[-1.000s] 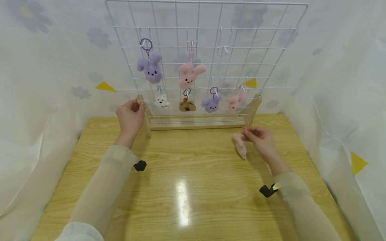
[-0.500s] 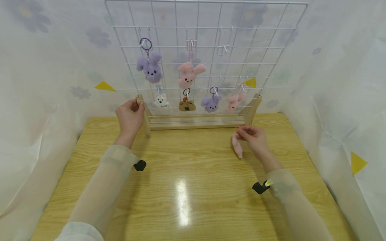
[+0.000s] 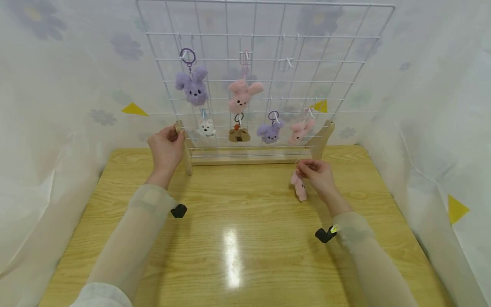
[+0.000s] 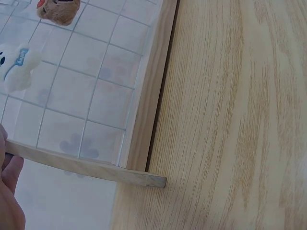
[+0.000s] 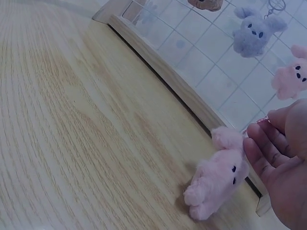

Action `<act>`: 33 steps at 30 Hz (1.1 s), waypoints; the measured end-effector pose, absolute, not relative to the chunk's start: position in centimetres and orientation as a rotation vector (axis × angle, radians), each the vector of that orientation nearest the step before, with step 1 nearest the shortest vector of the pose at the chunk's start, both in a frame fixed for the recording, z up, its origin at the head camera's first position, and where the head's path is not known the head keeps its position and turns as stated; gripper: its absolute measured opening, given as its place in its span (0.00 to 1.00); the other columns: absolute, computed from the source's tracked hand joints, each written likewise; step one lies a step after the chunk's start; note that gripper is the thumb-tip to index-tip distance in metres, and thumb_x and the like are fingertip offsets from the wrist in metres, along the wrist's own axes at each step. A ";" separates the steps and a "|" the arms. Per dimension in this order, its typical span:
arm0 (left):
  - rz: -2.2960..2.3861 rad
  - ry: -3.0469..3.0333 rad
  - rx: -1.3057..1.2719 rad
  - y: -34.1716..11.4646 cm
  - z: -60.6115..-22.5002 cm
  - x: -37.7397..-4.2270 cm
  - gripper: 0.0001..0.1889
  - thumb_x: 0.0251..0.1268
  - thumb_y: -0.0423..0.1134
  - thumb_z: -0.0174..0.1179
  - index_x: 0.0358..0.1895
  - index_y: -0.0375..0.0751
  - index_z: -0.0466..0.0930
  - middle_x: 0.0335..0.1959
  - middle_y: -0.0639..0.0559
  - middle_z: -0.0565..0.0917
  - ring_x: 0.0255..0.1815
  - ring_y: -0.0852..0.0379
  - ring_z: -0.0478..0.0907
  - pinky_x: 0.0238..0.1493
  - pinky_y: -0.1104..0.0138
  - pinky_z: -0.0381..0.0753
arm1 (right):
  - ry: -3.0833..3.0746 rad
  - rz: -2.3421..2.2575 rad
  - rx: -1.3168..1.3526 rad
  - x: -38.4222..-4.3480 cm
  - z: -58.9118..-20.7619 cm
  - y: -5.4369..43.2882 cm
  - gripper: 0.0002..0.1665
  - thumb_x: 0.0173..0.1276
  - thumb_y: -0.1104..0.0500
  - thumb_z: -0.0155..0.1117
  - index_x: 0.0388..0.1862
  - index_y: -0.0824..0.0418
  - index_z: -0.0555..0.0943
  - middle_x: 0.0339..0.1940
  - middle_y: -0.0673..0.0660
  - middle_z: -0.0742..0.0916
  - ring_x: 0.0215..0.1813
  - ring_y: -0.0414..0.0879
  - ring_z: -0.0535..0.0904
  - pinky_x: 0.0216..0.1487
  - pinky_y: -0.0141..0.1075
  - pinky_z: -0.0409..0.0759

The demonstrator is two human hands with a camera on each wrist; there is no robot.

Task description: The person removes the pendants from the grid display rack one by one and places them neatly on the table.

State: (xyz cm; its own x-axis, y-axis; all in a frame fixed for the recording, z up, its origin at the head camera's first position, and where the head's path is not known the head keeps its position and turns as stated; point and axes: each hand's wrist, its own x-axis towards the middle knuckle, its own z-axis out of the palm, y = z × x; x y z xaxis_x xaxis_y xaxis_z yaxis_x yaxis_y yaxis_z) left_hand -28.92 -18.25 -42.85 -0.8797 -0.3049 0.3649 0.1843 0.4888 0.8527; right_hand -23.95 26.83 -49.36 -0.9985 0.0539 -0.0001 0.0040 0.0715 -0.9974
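Observation:
My left hand [image 3: 167, 147] grips the top of the wooden stand's left upright [image 3: 186, 151]; in the left wrist view the fingers curl around that upright [image 4: 86, 166]. My right hand [image 3: 319, 175] pinches the ring and strap of a pink plush bunny keychain [image 3: 299, 186], in front of the stand's right part. The bunny [image 5: 218, 177] dangles below the fingertips, its face turned sideways, close over the table in the right wrist view. Behind it, a white wire grid rack [image 3: 264, 81] carries other plush keychains on hooks, among them a purple bunny [image 3: 195, 90] and a pink bunny [image 3: 241, 97] in the upper row.
In the lower row hang a white dog [image 3: 206, 128], a brown plush [image 3: 239, 135], a small purple bunny [image 3: 270, 133] and a small pink bunny [image 3: 301, 131]. A bare hook [image 3: 285, 64] sits at the upper right. The wooden table [image 3: 245, 221] spreads in front, with patterned sheeting around it.
My right hand has moved left with the pink bunny keychain, which has turned to show more of its face. My left hand has stayed at the stand's upright.

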 end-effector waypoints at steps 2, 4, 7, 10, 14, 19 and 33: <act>-1.389 -2.254 0.095 -18.2 -42.9 -28.9 0.13 0.76 0.35 0.64 0.54 0.26 0.88 0.46 0.34 0.89 0.47 0.45 0.88 0.48 0.69 0.88 | -2.276 2.117 -0.083 -24.0 -49.4 26.8 0.17 0.80 0.67 0.63 0.56 0.83 0.78 0.36 0.55 0.89 0.37 0.40 0.88 0.44 0.31 0.89; -1.389 -2.247 0.093 -18.2 -42.9 -28.9 0.13 0.76 0.34 0.64 0.53 0.26 0.88 0.46 0.34 0.89 0.46 0.45 0.88 0.48 0.70 0.88 | -2.286 2.112 -0.092 -24.1 -49.6 26.8 0.17 0.80 0.67 0.63 0.56 0.83 0.78 0.37 0.57 0.89 0.37 0.40 0.88 0.44 0.31 0.89; -1.382 -2.240 0.088 -18.2 -42.9 -29.0 0.13 0.76 0.33 0.64 0.53 0.26 0.88 0.46 0.33 0.89 0.46 0.45 0.88 0.47 0.70 0.88 | -2.316 2.089 -0.090 -24.3 -49.7 26.9 0.18 0.80 0.66 0.64 0.57 0.82 0.79 0.42 0.63 0.89 0.38 0.40 0.88 0.44 0.31 0.89; -1.371 -2.243 0.087 -18.2 -42.8 -29.0 0.13 0.75 0.33 0.65 0.53 0.26 0.88 0.46 0.33 0.89 0.46 0.45 0.89 0.47 0.70 0.88 | -2.357 2.066 -0.075 -24.4 -49.9 27.1 0.19 0.80 0.66 0.64 0.58 0.82 0.79 0.47 0.69 0.89 0.38 0.41 0.88 0.45 0.32 0.89; -1.367 -2.242 0.087 -18.2 -42.8 -29.0 0.13 0.75 0.33 0.65 0.53 0.26 0.88 0.46 0.33 0.89 0.46 0.45 0.89 0.47 0.70 0.88 | -2.397 2.049 -0.079 -24.4 -49.9 27.2 0.20 0.80 0.66 0.64 0.59 0.83 0.78 0.49 0.71 0.88 0.39 0.41 0.89 0.46 0.34 0.90; -1.344 -2.251 0.096 -18.2 -43.0 -29.0 0.13 0.76 0.33 0.65 0.53 0.26 0.88 0.46 0.34 0.90 0.46 0.46 0.89 0.47 0.69 0.89 | -2.417 2.040 -0.078 -24.3 -49.9 27.5 0.22 0.81 0.65 0.63 0.62 0.84 0.75 0.51 0.75 0.86 0.40 0.43 0.89 0.51 0.40 0.90; -1.351 -2.243 0.094 -18.2 -43.0 -29.0 0.13 0.76 0.34 0.65 0.53 0.27 0.88 0.45 0.35 0.90 0.45 0.46 0.88 0.45 0.73 0.87 | -2.420 2.062 -0.027 -23.6 -48.3 28.1 0.23 0.81 0.64 0.63 0.62 0.84 0.75 0.46 0.64 0.89 0.42 0.44 0.89 0.53 0.41 0.89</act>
